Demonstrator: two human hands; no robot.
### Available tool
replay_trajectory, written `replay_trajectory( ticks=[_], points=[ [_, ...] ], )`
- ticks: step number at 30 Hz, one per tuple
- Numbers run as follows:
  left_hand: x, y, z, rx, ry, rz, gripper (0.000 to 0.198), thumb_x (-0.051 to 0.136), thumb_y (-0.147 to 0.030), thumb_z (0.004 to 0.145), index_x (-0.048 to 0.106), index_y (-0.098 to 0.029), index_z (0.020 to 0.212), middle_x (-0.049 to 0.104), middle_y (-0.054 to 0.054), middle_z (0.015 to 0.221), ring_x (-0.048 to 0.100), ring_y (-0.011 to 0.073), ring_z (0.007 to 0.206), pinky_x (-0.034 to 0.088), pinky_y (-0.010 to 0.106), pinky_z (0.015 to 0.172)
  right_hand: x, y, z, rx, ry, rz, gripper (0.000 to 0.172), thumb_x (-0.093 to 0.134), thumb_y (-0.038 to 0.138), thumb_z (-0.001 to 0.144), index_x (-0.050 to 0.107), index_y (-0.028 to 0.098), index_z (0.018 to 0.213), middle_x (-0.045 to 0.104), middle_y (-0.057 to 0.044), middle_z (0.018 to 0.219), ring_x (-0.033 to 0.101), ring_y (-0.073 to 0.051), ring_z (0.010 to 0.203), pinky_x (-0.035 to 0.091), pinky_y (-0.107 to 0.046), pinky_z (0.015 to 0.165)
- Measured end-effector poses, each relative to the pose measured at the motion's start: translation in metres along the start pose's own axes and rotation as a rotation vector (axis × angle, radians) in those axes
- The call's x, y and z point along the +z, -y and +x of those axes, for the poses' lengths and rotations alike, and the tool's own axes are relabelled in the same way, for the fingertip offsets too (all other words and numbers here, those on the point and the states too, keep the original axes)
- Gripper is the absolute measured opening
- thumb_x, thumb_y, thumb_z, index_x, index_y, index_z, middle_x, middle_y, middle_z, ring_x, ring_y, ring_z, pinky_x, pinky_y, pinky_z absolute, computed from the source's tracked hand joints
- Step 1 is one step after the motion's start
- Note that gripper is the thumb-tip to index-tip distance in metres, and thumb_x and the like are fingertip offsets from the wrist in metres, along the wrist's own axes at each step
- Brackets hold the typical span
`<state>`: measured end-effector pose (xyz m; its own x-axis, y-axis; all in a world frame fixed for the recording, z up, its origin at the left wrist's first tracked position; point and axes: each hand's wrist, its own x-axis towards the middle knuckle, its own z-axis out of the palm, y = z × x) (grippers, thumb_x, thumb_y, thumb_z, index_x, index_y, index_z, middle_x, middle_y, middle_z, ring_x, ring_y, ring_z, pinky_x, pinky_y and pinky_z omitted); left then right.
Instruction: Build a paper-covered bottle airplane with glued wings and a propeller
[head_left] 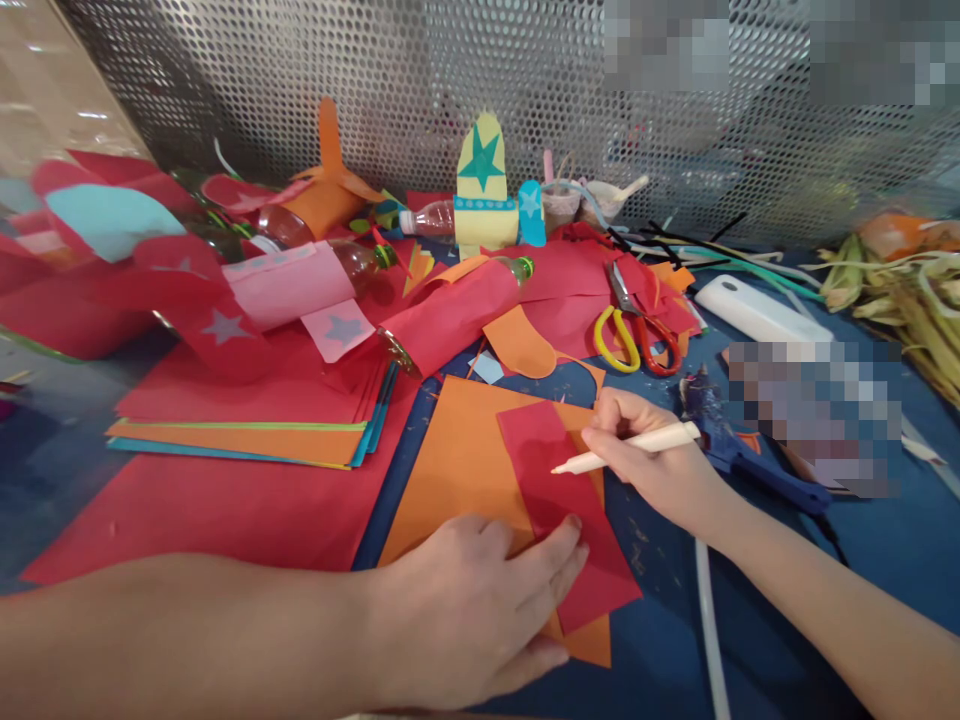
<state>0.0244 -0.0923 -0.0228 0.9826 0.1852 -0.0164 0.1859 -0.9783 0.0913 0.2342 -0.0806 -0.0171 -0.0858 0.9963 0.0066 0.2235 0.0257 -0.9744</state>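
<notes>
My left hand (472, 610) lies flat, fingers together, pressing a small red paper piece (562, 510) down onto an orange sheet (457, 470). My right hand (652, 460) pinches a white pen (630, 447) and holds its tip just above the red piece's right edge. Both papers rest on the blue table (885, 560).
A stack of red, orange and teal paper (247, 430) lies to the left. Paper-wrapped bottles (457, 310) and paper rockets (480, 185) crowd the back. Scissors (630, 330), a blue glue gun (735, 450), a white case (757, 310) and dried husks (900, 300) sit on the right. A perforated metal wall (450, 80) stands behind.
</notes>
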Motion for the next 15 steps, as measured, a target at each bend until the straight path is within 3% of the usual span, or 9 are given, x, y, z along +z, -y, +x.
replay_trajectory(
  ticks=[15],
  points=[
    [-0.0016, 0.0001, 0.0007, -0.010, 0.016, 0.005, 0.059, 0.044, -0.049, 0.091, 0.043, -0.011, 0.135, 0.053, 0.013, 0.136, 0.060, 0.0167, 0.061, 0.047, 0.033, 0.050, -0.0006, -0.0019, -0.0002, -0.102, -0.053, -0.139, 0.028, 0.050, 0.019, 0.080, 0.032, 0.022, 0.058, 0.027, 0.008, 0.055, 0.023, -0.009, 0.049, 0.026, -0.020, 0.041]
  ],
)
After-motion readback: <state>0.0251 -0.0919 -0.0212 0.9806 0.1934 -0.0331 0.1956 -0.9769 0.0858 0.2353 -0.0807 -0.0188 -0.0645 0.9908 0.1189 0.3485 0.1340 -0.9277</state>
